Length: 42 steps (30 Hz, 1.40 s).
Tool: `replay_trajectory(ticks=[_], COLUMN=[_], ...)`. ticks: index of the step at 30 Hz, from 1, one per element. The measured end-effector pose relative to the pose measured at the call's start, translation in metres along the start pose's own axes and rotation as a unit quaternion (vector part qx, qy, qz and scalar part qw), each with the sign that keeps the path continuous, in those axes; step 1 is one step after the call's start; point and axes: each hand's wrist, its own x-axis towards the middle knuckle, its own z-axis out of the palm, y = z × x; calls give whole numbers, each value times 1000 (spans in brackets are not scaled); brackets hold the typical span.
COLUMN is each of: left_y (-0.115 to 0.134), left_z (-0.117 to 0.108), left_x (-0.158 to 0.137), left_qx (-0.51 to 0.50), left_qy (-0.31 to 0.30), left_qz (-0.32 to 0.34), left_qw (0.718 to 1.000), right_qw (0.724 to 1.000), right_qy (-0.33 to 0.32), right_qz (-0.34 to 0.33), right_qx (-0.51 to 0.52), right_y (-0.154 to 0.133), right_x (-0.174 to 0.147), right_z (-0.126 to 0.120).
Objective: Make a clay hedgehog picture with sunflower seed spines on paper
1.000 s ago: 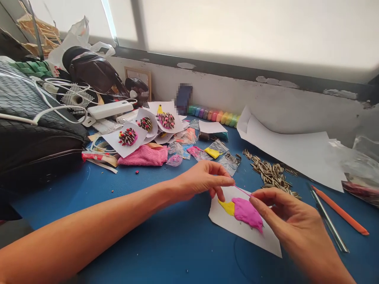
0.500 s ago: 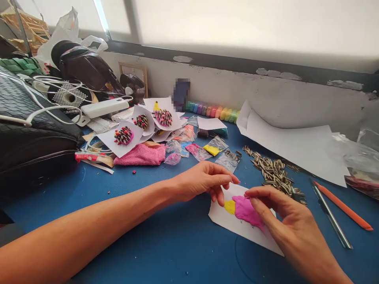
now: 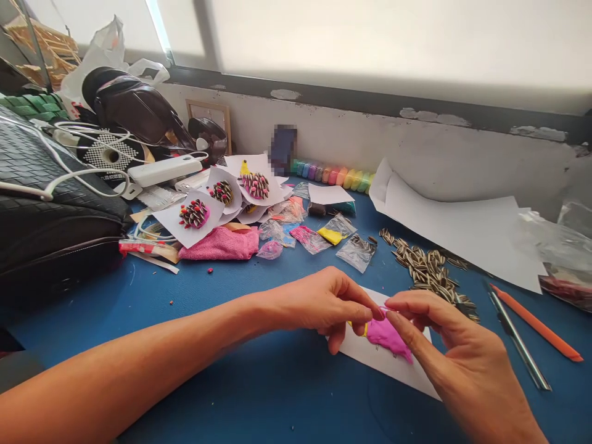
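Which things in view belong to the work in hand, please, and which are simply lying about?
In the work:
thin pink strand between left hand and right hand
pink clay
yellow clay
paper beneath
likely the seeds, like those on the models

Seemingly lying about:
pink towel
black bag
picture frame
white plastic bag

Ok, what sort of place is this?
Probably a craft workspace, judging by the loose pile of striped seeds, a clear plastic bag of yellow clay-like material, and a flat pink clay-like shape on angular white paper.
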Motion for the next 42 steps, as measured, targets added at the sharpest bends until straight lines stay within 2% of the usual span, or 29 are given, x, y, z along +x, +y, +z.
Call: replay_trajectory(ticks=[5, 11, 14, 18, 20, 23, 27, 30, 33, 35, 38, 42], left_y=[1, -7, -11, -13, -11, -8, -5, -4, -3, -2, 0, -2], left_z=[2, 4, 5, 4, 5, 6, 5, 1, -1, -2, -4, -6], left_x=[1, 8, 11, 11, 10, 7, 5, 3, 2, 2, 2, 6], left_qx=[-61, -152, -186, -189, -180, -154, -126, -120, -131, -138, -99, 45], left_qy=[-9, 24, 36, 32, 21, -3, -55, -93, -105, -87, -16, 86], left_qz=[18, 27, 31, 39, 32, 27, 31, 28, 25, 29, 34, 43], left_qw=[998, 988, 981, 981, 983, 988, 990, 988, 986, 986, 994, 994], right_qw=[999, 996, 998, 990, 984, 981, 968, 975, 991, 995, 998, 999], right_qy=[-6, 5, -20, -40, -37, -49, -98, -86, -33, -4, 11, -21], right_qz=[-50, -91, -48, 83, 119, 122, 132, 102, 22, -4, 20, 35], right_qx=[4, -1, 40, 108, 125, 140, 192, 178, 129, 100, 58, -3], right_y=[2, 5, 0, -4, -4, -1, 1, 1, 0, 1, 5, 12], right_x=[-4, -8, -8, -5, -4, -4, -4, -4, -5, -7, -6, -2], right_z=[2, 3, 3, 1, 1, 0, -1, 0, 1, 0, -3, -6])
